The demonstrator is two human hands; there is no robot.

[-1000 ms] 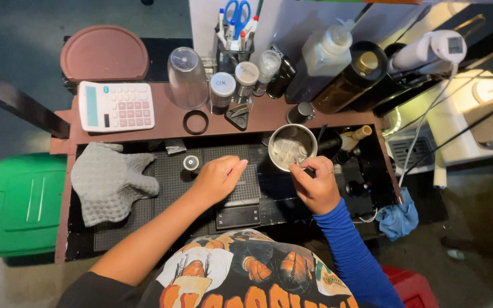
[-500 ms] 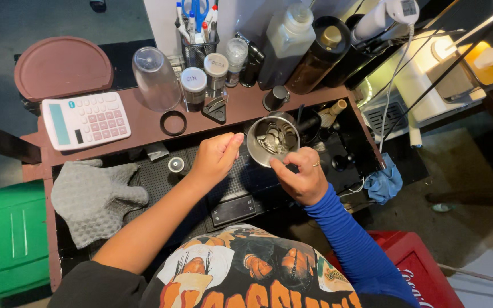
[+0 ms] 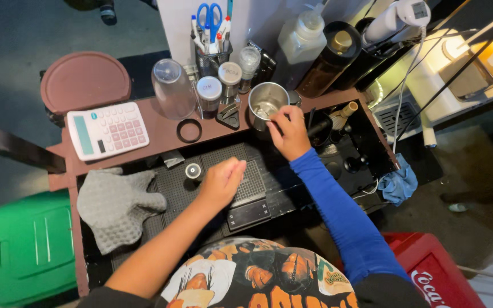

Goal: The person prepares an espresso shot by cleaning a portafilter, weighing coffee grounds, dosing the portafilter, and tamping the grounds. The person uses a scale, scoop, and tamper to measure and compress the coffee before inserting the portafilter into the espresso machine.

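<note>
Steel cup stands on the brown shelf at the far side of the workspace, with the right hand on its near right rim. The fingers are curled at the rim and side; whether they pinch it or only touch it I cannot tell. The right arm wears a blue sleeve.

The left hand hovers or rests over the black scale, near the middle of the dark mat. Its fingers are loosely curled and close together, holding nothing that shows.

Just left of that hand sits a small round black knob. Farther left a grey cloth lies over the mat's left end.

On the shelf, left of the cup, are a black ring, a clear tumbler upside down, and a white calculator with pink keys. Between tumbler and cup stand two small jars with pale lids. Behind them a pen holder carries blue scissors.

Right of the cup, at the far edge, stand a pale squeeze bottle and a dark bottle with a gold cap. A round brown lid lies at the far left. A green bin sits near left on the floor, and a blue rag hangs at the right end.
</note>
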